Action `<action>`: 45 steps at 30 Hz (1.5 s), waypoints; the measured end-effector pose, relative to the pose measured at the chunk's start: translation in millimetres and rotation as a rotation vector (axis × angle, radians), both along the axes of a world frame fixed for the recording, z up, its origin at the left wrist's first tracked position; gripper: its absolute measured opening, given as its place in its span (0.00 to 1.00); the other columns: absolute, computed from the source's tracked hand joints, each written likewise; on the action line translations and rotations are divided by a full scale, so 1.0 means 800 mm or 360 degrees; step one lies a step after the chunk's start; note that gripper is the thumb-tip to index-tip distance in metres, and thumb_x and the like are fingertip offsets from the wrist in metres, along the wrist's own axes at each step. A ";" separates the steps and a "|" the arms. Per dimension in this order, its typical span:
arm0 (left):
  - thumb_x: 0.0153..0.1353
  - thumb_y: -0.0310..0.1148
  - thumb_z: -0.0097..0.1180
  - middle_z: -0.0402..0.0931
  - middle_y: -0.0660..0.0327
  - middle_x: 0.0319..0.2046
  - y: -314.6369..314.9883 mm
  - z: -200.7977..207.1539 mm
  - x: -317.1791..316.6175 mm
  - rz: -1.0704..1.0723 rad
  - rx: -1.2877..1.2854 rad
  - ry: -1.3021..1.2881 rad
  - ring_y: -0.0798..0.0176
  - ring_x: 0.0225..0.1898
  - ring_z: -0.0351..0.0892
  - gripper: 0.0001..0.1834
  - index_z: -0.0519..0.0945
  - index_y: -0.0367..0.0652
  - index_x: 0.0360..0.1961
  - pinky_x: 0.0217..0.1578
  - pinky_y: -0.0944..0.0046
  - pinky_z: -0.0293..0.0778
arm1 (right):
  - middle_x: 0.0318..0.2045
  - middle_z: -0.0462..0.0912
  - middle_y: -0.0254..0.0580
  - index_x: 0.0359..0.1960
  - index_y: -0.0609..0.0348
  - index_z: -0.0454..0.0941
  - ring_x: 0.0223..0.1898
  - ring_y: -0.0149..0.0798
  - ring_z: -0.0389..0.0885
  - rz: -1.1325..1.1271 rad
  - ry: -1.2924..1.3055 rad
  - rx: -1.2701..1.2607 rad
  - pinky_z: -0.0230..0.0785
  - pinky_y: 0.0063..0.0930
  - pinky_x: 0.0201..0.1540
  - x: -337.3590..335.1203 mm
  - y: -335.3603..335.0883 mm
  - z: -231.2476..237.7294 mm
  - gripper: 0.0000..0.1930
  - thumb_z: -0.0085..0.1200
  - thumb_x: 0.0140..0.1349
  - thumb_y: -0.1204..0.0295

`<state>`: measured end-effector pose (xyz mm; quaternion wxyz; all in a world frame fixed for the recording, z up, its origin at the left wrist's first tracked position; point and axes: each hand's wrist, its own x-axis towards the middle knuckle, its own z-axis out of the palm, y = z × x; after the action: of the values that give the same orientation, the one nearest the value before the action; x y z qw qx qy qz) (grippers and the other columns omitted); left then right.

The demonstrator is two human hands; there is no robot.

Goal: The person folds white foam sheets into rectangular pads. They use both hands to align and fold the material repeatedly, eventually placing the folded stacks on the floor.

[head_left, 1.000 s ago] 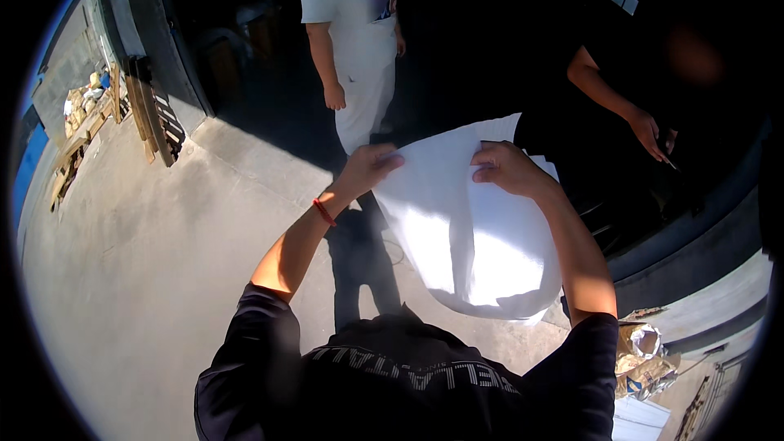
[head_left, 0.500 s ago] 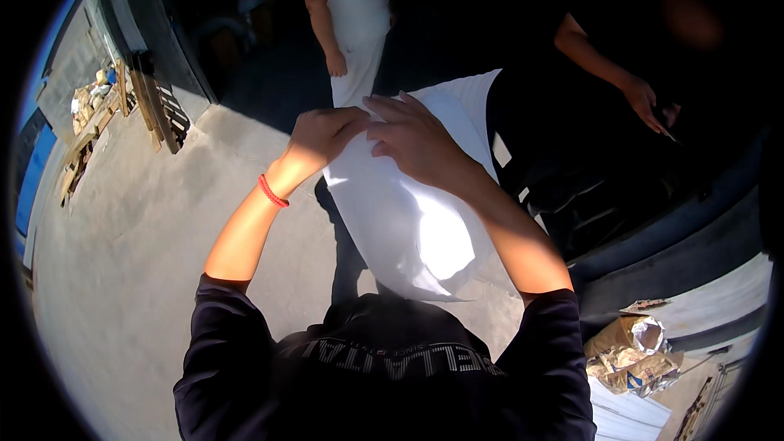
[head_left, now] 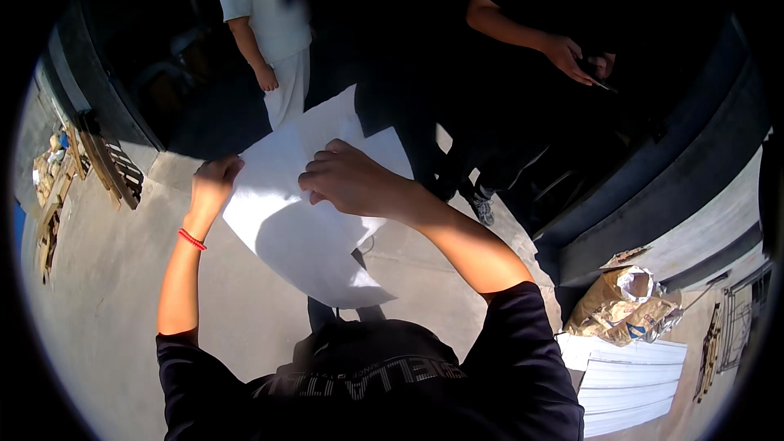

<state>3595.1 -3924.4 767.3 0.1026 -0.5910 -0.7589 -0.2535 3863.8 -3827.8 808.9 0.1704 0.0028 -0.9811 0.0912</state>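
Sunlit pale grey concrete floor (head_left: 114,302) spreads from 9 round to 7 o'clock on my distant monitor, with deep shadow filling 12. At 6 o'clock I have the wearer's black short-sleeved shirt (head_left: 367,404), pale lettering across it. Between 1 and 2 o'clock, a person in dark clothing (head_left: 506,28) stands with both hands around a small, thin, flat object (head_left: 602,83), too dim for me to identify. At 11, a person in a white T-shirt and white trousers (head_left: 269,20) stands with one arm hanging down.

A large, thin, flexible white sheet (head_left: 282,224) is held up just off centre toward 9 o'clock, half in sun and half in shadow, its lower corner reaching toward 6; I cannot tell how many layers it has. Long, flat white panels (head_left: 633,388) lie between 4 and 5 o'clock, and a slatted brown wooden pallet (head_left: 106,167) leans at 9. A crumpled brown paper sack (head_left: 600,306) with a silvery mouth sits at 4, beside the panels.

The wearer's right hand (head_left: 347,180), close to centre toward 10, lies over the sheet with fingers curled; whether they pinch it, I cannot tell. The left hand (head_left: 214,184), at 9, has thumb and fingers closed on the sheet's edge. A thin red beaded bracelet (head_left: 192,239) circles that wrist.
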 end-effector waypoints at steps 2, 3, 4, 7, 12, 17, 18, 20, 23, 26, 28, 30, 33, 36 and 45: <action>0.56 0.36 0.51 0.78 0.52 0.28 -0.002 -0.027 -0.026 0.0149 -0.0045 -0.0051 0.48 0.31 0.77 0.10 0.80 0.44 0.33 0.34 0.57 0.72 | 0.26 0.76 0.38 0.26 0.59 0.73 0.35 0.36 0.73 0.0116 0.0142 0.0057 0.56 0.28 0.45 0.028 0.002 -0.016 0.04 0.52 0.50 0.81; 0.56 0.36 0.50 0.78 0.50 0.29 0.001 -0.036 -0.027 0.0066 0.0068 -0.0063 0.46 0.32 0.76 0.11 0.80 0.43 0.34 0.34 0.57 0.72 | 0.26 0.74 0.37 0.26 0.59 0.69 0.35 0.35 0.71 0.0093 0.0229 0.0134 0.57 0.28 0.44 0.048 0.003 -0.022 0.05 0.52 0.49 0.81; 0.56 0.35 0.50 0.77 0.48 0.29 0.007 -0.035 -0.017 0.0082 0.0065 -0.0092 0.45 0.32 0.76 0.12 0.80 0.42 0.35 0.35 0.56 0.71 | 0.27 0.72 0.37 0.26 0.58 0.67 0.35 0.36 0.70 0.0014 0.0199 0.0047 0.57 0.29 0.43 0.068 0.002 -0.027 0.06 0.51 0.49 0.82; 0.57 0.35 0.49 0.77 0.48 0.29 0.001 -0.038 -0.015 0.0106 0.0121 -0.0066 0.45 0.32 0.76 0.12 0.81 0.41 0.35 0.35 0.56 0.72 | 0.28 0.71 0.41 0.28 0.62 0.67 0.35 0.41 0.69 -0.0140 0.0059 0.0087 0.56 0.32 0.42 0.099 -0.008 -0.024 0.09 0.49 0.44 0.85; 0.57 0.35 0.49 0.77 0.50 0.28 -0.016 -0.035 -0.006 0.0198 0.0168 0.0024 0.45 0.29 0.76 0.11 0.80 0.40 0.34 0.32 0.56 0.72 | 0.26 0.71 0.41 0.28 0.64 0.69 0.34 0.40 0.68 -0.0094 -0.0146 0.0143 0.55 0.29 0.41 0.110 -0.043 0.035 0.11 0.50 0.40 0.84; 0.58 0.34 0.49 0.77 0.51 0.24 -0.029 -0.037 -0.020 0.0335 0.0198 0.0005 0.47 0.28 0.77 0.09 0.80 0.43 0.32 0.28 0.54 0.72 | 0.26 0.72 0.41 0.27 0.62 0.69 0.32 0.39 0.68 -0.0092 -0.0422 0.0240 0.56 0.28 0.41 0.148 -0.038 0.082 0.11 0.51 0.38 0.84; 0.58 0.35 0.49 0.77 0.51 0.24 -0.027 -0.035 -0.011 0.0298 0.0221 -0.0023 0.47 0.28 0.77 0.10 0.80 0.43 0.32 0.28 0.54 0.72 | 0.26 0.72 0.41 0.27 0.61 0.69 0.32 0.39 0.68 -0.0076 -0.0450 0.0196 0.56 0.28 0.41 0.151 -0.042 0.085 0.11 0.51 0.38 0.84; 0.58 0.35 0.48 0.77 0.50 0.24 -0.030 -0.027 0.011 0.0198 0.0239 -0.0083 0.46 0.28 0.76 0.10 0.80 0.42 0.31 0.29 0.54 0.72 | 0.29 0.72 0.42 0.27 0.62 0.68 0.34 0.40 0.68 -0.0017 -0.0425 0.0055 0.57 0.28 0.42 0.133 -0.050 0.089 0.12 0.50 0.37 0.85; 0.56 0.32 0.47 0.78 0.52 0.28 -0.021 -0.024 0.070 -0.0038 0.0207 -0.0243 0.47 0.29 0.77 0.11 0.80 0.41 0.33 0.32 0.57 0.73 | 0.31 0.72 0.42 0.31 0.63 0.71 0.37 0.41 0.69 0.0087 -0.0026 -0.0040 0.57 0.30 0.43 0.089 -0.046 0.050 0.11 0.49 0.42 0.83; 0.55 0.29 0.51 0.78 0.51 0.27 -0.034 -0.007 0.142 -0.0324 0.0071 -0.0370 0.47 0.28 0.77 0.07 0.79 0.41 0.34 0.29 0.58 0.73 | 0.32 0.72 0.42 0.32 0.64 0.72 0.38 0.42 0.68 0.0072 0.0117 -0.0004 0.56 0.30 0.44 0.038 -0.043 -0.011 0.09 0.46 0.45 0.83; 0.52 0.25 0.52 0.76 0.50 0.24 -0.044 -0.033 0.156 -0.0409 0.0201 -0.0316 0.48 0.25 0.77 0.07 0.78 0.40 0.33 0.25 0.59 0.72 | 0.32 0.73 0.41 0.29 0.60 0.71 0.38 0.41 0.69 0.0123 0.0278 0.0001 0.56 0.32 0.44 0.012 -0.041 -0.040 0.07 0.48 0.46 0.83; 0.53 0.24 0.48 0.75 0.48 0.26 -0.057 -0.023 0.174 -0.0364 0.0171 -0.0348 0.45 0.27 0.76 0.05 0.74 0.38 0.31 0.26 0.57 0.73 | 0.32 0.73 0.39 0.29 0.59 0.71 0.39 0.40 0.69 0.0151 0.0405 -0.0048 0.56 0.32 0.44 0.008 -0.042 -0.047 0.07 0.51 0.47 0.82; 0.50 0.18 0.44 0.76 0.49 0.27 -0.074 -0.006 0.188 -0.0479 0.0268 -0.0581 0.49 0.25 0.76 0.12 0.76 0.40 0.34 0.26 0.61 0.72 | 0.33 0.73 0.38 0.29 0.57 0.71 0.39 0.39 0.70 0.0172 0.0474 -0.0084 0.55 0.31 0.44 0.012 -0.050 -0.042 0.08 0.54 0.47 0.80; 0.52 0.18 0.43 0.75 0.54 0.27 -0.078 -0.032 0.175 -0.0368 0.0164 -0.0698 0.59 0.25 0.74 0.10 0.76 0.37 0.33 0.27 0.66 0.69 | 0.35 0.72 0.39 0.33 0.55 0.73 0.43 0.42 0.69 0.0217 0.0473 -0.0179 0.55 0.36 0.49 0.010 -0.052 -0.048 0.12 0.56 0.46 0.82; 0.53 0.21 0.49 0.69 0.63 0.24 -0.068 -0.054 0.170 -0.0710 0.0379 -0.1234 0.70 0.26 0.63 0.02 0.72 0.32 0.27 0.29 0.69 0.65 | 0.35 0.73 0.38 0.39 0.52 0.75 0.43 0.42 0.69 0.0229 0.0512 -0.0295 0.55 0.34 0.46 0.020 -0.054 -0.050 0.18 0.57 0.45 0.85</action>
<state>3730.9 -3979.0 723.9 -0.1788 -0.5854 -0.5612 -0.5571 3880.2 -3870.6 768.6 0.3174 0.0717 -0.9260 0.1915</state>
